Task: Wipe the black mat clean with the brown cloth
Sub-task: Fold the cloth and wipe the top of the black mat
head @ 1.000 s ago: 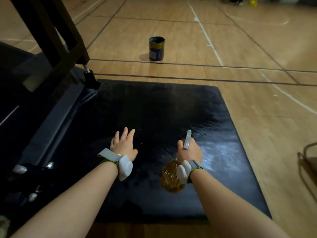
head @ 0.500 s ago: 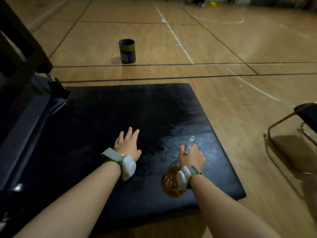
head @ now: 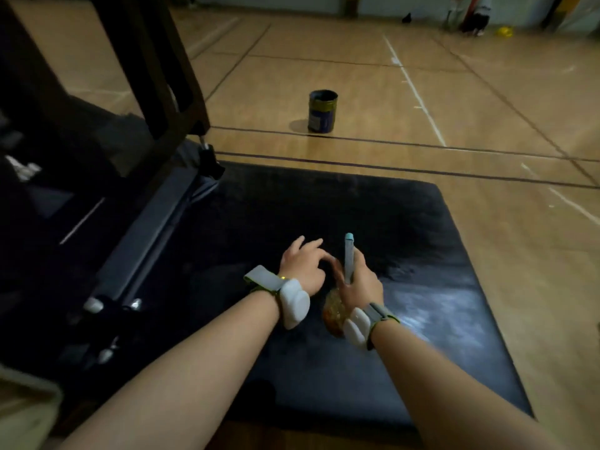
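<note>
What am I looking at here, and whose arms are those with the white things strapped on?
There is no machine: a person wears a camera on the head, so you look down along their own two bare arms. The white pods are bands strapped on each wrist. The person leans over a black mat lying on a wooden gym floor. The right hand grips a pale stick-like handle pointing away, with a brown, amber-looking bundle beneath the wrist, probably the wiping cloth. The left hand is beside it, fingers curled toward the right hand, holding nothing that I can see. Beyond the mat stands a dark can; dark equipment is on the left.
</note>
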Demonstrator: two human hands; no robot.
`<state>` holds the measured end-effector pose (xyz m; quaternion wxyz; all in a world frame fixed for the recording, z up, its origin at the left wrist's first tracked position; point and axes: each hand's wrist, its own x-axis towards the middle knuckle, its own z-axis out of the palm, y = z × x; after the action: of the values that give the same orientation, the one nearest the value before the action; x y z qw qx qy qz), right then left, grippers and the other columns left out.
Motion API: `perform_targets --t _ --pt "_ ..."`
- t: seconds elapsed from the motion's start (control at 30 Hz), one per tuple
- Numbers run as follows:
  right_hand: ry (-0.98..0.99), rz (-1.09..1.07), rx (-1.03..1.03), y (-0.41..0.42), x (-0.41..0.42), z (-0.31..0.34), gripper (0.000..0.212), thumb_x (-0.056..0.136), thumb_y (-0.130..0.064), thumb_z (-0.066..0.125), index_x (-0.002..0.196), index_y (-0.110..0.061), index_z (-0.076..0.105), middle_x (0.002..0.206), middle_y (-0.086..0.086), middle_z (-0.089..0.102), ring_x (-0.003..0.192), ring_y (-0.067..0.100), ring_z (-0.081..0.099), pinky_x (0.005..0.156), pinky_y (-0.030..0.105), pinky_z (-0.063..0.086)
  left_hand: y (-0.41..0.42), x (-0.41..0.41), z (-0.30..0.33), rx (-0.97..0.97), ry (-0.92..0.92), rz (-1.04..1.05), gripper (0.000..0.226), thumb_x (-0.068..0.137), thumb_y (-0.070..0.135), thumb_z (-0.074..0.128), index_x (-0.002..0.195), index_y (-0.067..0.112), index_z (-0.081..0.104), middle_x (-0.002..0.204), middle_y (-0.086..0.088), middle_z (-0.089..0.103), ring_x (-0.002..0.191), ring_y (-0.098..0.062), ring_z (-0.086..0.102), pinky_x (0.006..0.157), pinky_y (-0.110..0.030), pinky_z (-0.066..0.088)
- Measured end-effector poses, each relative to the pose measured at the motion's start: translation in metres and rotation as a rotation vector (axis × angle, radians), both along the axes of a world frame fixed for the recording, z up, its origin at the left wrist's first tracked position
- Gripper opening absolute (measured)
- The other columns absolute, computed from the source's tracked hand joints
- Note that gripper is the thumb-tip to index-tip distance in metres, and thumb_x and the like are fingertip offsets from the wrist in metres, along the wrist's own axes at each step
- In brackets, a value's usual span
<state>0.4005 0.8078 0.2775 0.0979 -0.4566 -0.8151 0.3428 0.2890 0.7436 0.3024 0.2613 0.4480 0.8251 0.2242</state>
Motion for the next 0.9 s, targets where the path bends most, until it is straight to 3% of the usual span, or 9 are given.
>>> perform_targets --t 0.13,0.23,0.3,0.4,0.57,0.7,0.77,0.9 --pt "-0.069 0.225 0.070 -0.031 -0.054 0.000 0.059 0.100 -0.040 0.039 0.151 -0.020 0.015 0.104 -0.001 0.066 0.101 0.026 0.062 0.109 0.046 0.029 -0.042 -0.044 0.007 -0.012 -0.056 0.161 0.033 0.096 0.035 0.041 0.122 0.029 0.061 0.150 0.012 0.033 0.144 -0.016 0.006 0.114 -0.039 0.007" --pt "-0.162 0.394 0.113 -0.066 -0.091 0.002 0.065 0.099 -0.024 0.042 0.152 -0.018 0.005 0.117 0.001 0.065 0.111 0.022 0.058 0.115 0.040 0.017 -0.082 -0.067 0.008 -0.094 -0.004 0.202 0.049 0.095 0.054 0.038 0.113 0.018 0.066 0.140 0.005 0.046 0.142 -0.019 0.012 0.112 -0.042 0.015" --pt "-0.179 0.492 0.146 -0.093 -0.114 0.006 0.068 0.097 -0.022 0.044 0.151 -0.016 0.004 0.118 0.001 0.064 0.115 0.021 0.056 0.116 0.038 0.014 -0.112 -0.083 0.008 -0.081 -0.014 0.301 0.052 0.095 0.054 0.038 0.105 0.011 0.065 0.131 -0.003 0.052 0.139 -0.022 0.022 0.109 -0.042 0.025" --pt "-0.193 0.621 0.185 -0.136 -0.149 0.007 0.069 0.095 -0.023 0.046 0.150 -0.011 0.006 0.111 0.001 0.065 0.113 0.022 0.057 0.116 0.037 0.015 -0.162 -0.103 0.009 -0.056 -0.049 0.478 0.051 0.093 0.055 0.040 0.084 0.010 0.060 0.111 -0.008 0.055 0.119 -0.025 0.044 0.099 -0.041 0.039" --pt "-0.214 0.810 0.221 -0.207 -0.199 -0.002 0.067 0.096 -0.027 0.046 0.149 -0.008 0.010 0.084 -0.005 0.057 0.105 0.021 0.060 0.116 0.036 0.015 -0.241 -0.139 -0.003 -0.045 -0.133 0.680 0.052 0.088 0.063 0.044 0.062 0.018 0.043 0.097 -0.009 0.052 0.096 -0.029 0.056 0.086 -0.041 0.048" --pt "-0.247 0.938 0.237 -0.262 -0.230 -0.005 0.071 0.096 -0.028 0.046 0.150 -0.005 0.006 0.110 0.003 0.065 0.112 0.022 0.057 0.117 0.036 0.016 -0.301 -0.161 -0.013 0.005 -0.104 0.824 0.055 0.086 0.062 0.049 0.058 0.015 0.042 0.076 -0.007 0.052 0.096 -0.028 0.054 0.084 -0.041 0.047" --pt "-0.224 0.991 0.223 -0.289 -0.243 -0.009 0.073 0.094 -0.032 0.049 0.148 -0.004 0.011 0.110 0.003 0.066 0.111 0.022 0.058 0.115 0.037 0.020 -0.328 -0.168 -0.015 0.012 -0.089 0.885 0.056 0.087 0.059 0.050 0.054 0.014 0.039 0.068 -0.006 0.047 0.096 -0.030 0.055 0.081 -0.039 0.046" --pt "-0.179 1.073 0.172 -0.339 -0.259 -0.014 0.079 0.089 -0.038 0.058 0.148 -0.007 0.016 0.109 0.005 0.067 0.105 0.024 0.061 0.105 0.039 0.035 -0.379 -0.176 -0.019 0.028 -0.066 0.987 0.057 0.089 0.056 0.049 0.056 0.010 0.046 0.070 -0.011 0.053 0.093 -0.031 0.056 0.081 -0.041 0.049"
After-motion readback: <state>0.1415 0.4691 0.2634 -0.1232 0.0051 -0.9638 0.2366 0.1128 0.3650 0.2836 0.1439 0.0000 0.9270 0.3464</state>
